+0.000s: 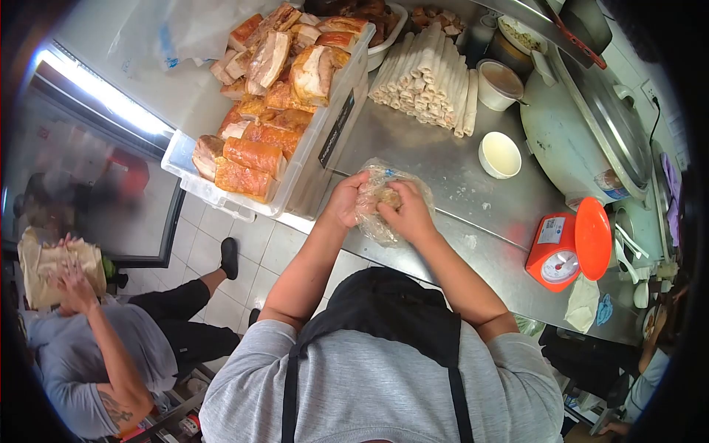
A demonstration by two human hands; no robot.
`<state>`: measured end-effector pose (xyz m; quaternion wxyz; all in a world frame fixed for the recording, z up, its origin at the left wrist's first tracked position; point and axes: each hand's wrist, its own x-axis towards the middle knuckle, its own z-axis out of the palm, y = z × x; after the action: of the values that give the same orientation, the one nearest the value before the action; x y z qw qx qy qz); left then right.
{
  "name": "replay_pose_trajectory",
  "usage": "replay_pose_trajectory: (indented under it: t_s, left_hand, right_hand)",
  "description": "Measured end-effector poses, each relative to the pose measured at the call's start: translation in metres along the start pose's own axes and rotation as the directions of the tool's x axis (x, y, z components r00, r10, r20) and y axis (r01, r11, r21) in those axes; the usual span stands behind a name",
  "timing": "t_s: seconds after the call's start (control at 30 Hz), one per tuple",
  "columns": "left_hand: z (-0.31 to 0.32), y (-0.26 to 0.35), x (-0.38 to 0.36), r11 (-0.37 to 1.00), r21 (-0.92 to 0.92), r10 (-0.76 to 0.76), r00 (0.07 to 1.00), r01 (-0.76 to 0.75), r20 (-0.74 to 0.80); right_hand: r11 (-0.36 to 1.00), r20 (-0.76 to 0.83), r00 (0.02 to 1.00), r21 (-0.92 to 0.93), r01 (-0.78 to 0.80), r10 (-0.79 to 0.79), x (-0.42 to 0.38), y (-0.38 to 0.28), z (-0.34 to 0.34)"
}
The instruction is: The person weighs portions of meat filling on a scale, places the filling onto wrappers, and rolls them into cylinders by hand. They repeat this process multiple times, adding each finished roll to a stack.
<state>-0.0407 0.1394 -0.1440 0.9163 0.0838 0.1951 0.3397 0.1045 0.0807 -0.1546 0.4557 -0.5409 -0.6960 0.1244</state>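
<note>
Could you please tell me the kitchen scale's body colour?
The scale's body is orange-red, shown in the head view.

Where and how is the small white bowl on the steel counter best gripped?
Probably by the near rim of the white bowl, thumb inside and fingers outside: it stands upright, mouth up, its edge exposed. Coming from the near left seems best, from the right hand's side, since the large pot stands on the bowl's right.

Tiled floor (255, 236), steel counter (436, 177), strip light (111, 92)
</note>
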Motion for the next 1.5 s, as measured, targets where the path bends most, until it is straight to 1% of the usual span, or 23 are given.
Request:
replay_pose_trajectory:
  t_s: [0.1,0.17,0.2,0.23,0.27,0.3,0.33,0.37,0.4,0.47,0.5,0.6,0.7,0.8,0.9,1.0,1.1,1.2,1.27,1.3,1.37,1.4,1.5]
  left_hand:
    - [-0.012,-0.004,0.007,0.987,-0.027,-0.146,0.957,0.157,0.252]
    - [-0.031,-0.015,0.023,0.998,0.046,-0.051,0.999,0.050,0.020]
    - [-0.044,-0.017,0.031,0.995,0.096,-0.001,1.000,0.001,0.000]
    - [-0.059,-0.019,0.042,0.988,0.143,0.055,0.998,-0.051,-0.025]
    - [-0.075,-0.022,0.054,0.973,0.207,0.105,0.994,-0.097,-0.026]
    - [-0.050,-0.022,0.043,0.950,0.295,0.177,0.956,-0.103,-0.235]
    - [-0.057,-0.028,0.058,0.952,0.259,0.237,0.933,-0.166,-0.272]
    - [-0.053,-0.024,0.055,0.937,0.305,0.257,0.930,-0.173,-0.264]
    - [-0.044,-0.019,0.050,0.921,0.373,0.227,0.934,-0.114,-0.275]
    - [-0.057,-0.024,0.067,0.925,0.348,0.228,0.953,-0.149,-0.198]
    - [-0.045,-0.019,0.054,0.913,0.381,0.256,0.934,-0.148,-0.251]
    - [-0.024,-0.017,0.040,0.865,0.490,0.316,0.873,-0.105,-0.371]
    - [-0.030,-0.023,0.050,0.801,0.589,0.393,0.836,-0.106,-0.384]
    - [-0.020,-0.024,0.042,0.739,0.671,0.429,0.814,-0.066,-0.392]
    - [-0.028,-0.025,0.052,0.716,0.697,0.420,0.826,-0.047,-0.376]
    - [-0.032,-0.026,0.058,0.679,0.733,0.452,0.799,-0.020,-0.397]
    - [-0.034,-0.026,0.064,0.607,0.794,0.486,0.779,0.026,-0.397]
    - [-0.031,-0.026,0.056,0.540,0.841,0.528,0.769,0.024,-0.361]
    - [-0.041,-0.028,0.067,0.448,0.894,0.576,0.754,0.032,-0.316]
    - [-0.040,-0.028,0.065,0.478,0.878,0.572,0.750,0.022,-0.331]
    - [-0.038,-0.030,0.061,0.538,0.843,0.559,0.747,0.004,-0.360]
    - [-0.037,-0.030,0.060,0.516,0.856,0.565,0.744,0.018,-0.356]
    - [-0.035,-0.033,0.056,0.471,0.882,0.601,0.723,0.026,-0.342]
  right_hand:
    - [0.991,0.147,0.985,-0.104,-0.080,0.095,-0.007,0.002,0.012]
    - [0.993,0.174,0.982,-0.107,-0.052,0.070,-0.012,0.008,0.017]
    - [0.996,0.181,0.983,-0.088,-0.025,0.040,-0.013,0.008,0.017]
    - [0.996,0.120,0.992,-0.078,0.039,-0.029,-0.012,0.006,0.015]
    - [0.998,0.157,0.987,-0.049,0.050,-0.042,-0.011,0.003,0.010]
    - [0.998,0.112,0.993,-0.043,0.044,-0.039,-0.010,0.000,0.009]
    - [0.999,0.253,0.967,-0.039,-0.033,0.042,-0.009,0.015,0.009]
    - [0.996,0.172,0.985,-0.082,0.040,-0.025,-0.012,0.029,0.016]
    - [0.990,0.222,0.975,-0.134,0.048,-0.018,-0.006,0.031,0.019]
    - [0.965,0.340,0.940,-0.245,0.099,-0.010,-0.001,0.024,0.018]
    - [0.945,0.402,0.916,-0.294,0.143,-0.013,0.002,0.019,0.020]
    - [0.964,0.461,0.886,-0.255,0.075,0.053,0.003,0.014,0.018]
    - [0.958,0.518,0.855,-0.239,0.157,-0.011,-0.006,0.024,0.007]
    - [0.994,0.674,0.731,-0.089,-0.068,0.110,0.002,0.012,-0.018]
    - [0.992,0.448,0.886,0.001,0.128,-0.115,-0.007,-0.011,-0.020]
    - [0.978,0.650,0.752,-0.063,0.197,-0.109,-0.006,-0.020,-0.023]
    - [0.937,0.669,0.726,-0.130,0.325,-0.159,-0.018,0.032,-0.017]
    - [0.999,0.777,0.629,-0.029,0.023,0.008,-0.003,0.059,-0.019]
    - [0.985,0.611,0.789,0.090,-0.149,0.063,-0.002,0.027,-0.027]
    - [0.961,0.519,0.848,0.164,-0.222,0.107,-0.003,0.014,-0.032]
    - [0.992,0.628,0.769,0.105,0.073,-0.123,-0.007,0.013,-0.040]
    - [0.971,0.678,0.701,0.090,0.222,-0.223,-0.008,0.013,-0.043]
    - [0.957,0.676,0.711,-0.029,0.287,-0.193,-0.015,0.024,-0.038]
